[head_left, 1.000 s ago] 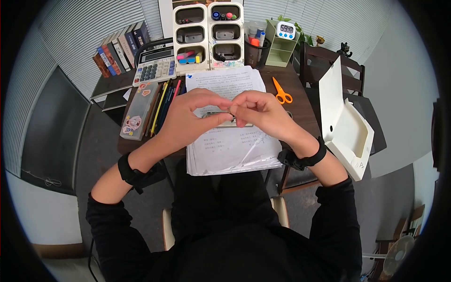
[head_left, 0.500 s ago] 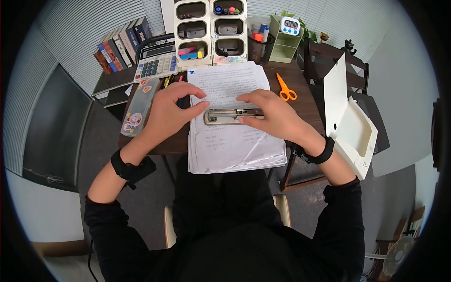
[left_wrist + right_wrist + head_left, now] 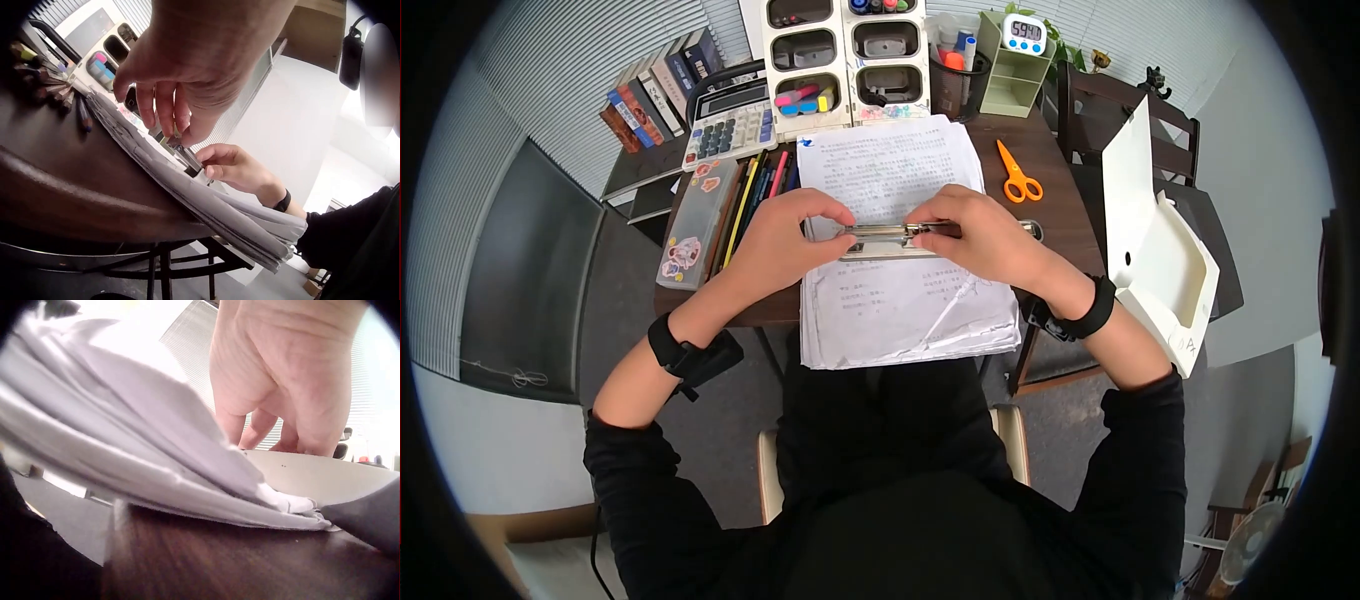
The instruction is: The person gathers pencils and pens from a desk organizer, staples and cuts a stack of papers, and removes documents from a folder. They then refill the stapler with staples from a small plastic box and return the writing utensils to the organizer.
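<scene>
A metal stapler [image 3: 882, 250] with its long silver channel exposed lies crosswise on a thick stack of printed papers [image 3: 905, 315]. My left hand [image 3: 788, 238] pinches its left end between thumb and forefinger. From the other side, my right hand [image 3: 982, 236] grips it near the middle with thumb and forefinger, covering part of its body. A rounded metal piece [image 3: 1032, 230] pokes out past the right hand. In the left wrist view both sets of fingertips meet the stapler just above the paper. The right wrist view shows the back of the hand and paper edges, with the stapler hidden.
Orange scissors [image 3: 1019, 172] lie right of the papers. Pencils [image 3: 745, 210] and a sticker-covered pencil case [image 3: 690, 235] are on the left. Behind stand a calculator [image 3: 730, 135], a white organizer [image 3: 847, 100] and a black pen cup [image 3: 958, 85]. An open white box [image 3: 1170, 260] sits far right.
A second ago my fingertips met above the stapler; then the hands parted, showing it between them. Now both have closed in on the stapler, the left hand moving right to its end.
</scene>
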The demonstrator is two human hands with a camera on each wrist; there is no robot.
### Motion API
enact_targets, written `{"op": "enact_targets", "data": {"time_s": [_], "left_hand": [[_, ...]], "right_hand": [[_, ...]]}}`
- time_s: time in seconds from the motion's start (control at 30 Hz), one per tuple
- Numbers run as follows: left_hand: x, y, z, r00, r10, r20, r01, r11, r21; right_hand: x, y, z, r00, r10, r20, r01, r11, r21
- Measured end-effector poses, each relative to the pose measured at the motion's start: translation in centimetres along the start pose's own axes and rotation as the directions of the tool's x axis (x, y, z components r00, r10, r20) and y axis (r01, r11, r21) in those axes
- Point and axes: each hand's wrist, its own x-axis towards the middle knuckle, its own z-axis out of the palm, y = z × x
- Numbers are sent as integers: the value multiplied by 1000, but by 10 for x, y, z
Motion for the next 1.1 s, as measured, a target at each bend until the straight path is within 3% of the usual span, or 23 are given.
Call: {"op": "enact_targets", "data": {"time_s": [0.37, 0.5, 0.67, 0.87, 1.1], "left_hand": [[5, 4, -6, 989, -130, 65, 128, 991, 33], [6, -2, -4, 997, -75, 26, 73, 996, 42], [11, 12, -9, 986, -148, 71, 139, 984, 115], [12, 19, -9, 995, -71, 66, 51, 963, 263], [12, 26, -9, 994, -64, 85, 34, 949, 312]], "right_hand": [[1, -2, -1, 999, 38, 34, -39, 999, 11], [1, -1, -1, 999, 28, 30, -29, 999, 13], [1, -2, -1, 998, 51, 36, -52, 998, 24], [1, -1, -1, 999, 37, 40, -38, 999, 5], [0, -1, 0, 999, 21, 32, -21, 1000, 0]]}}
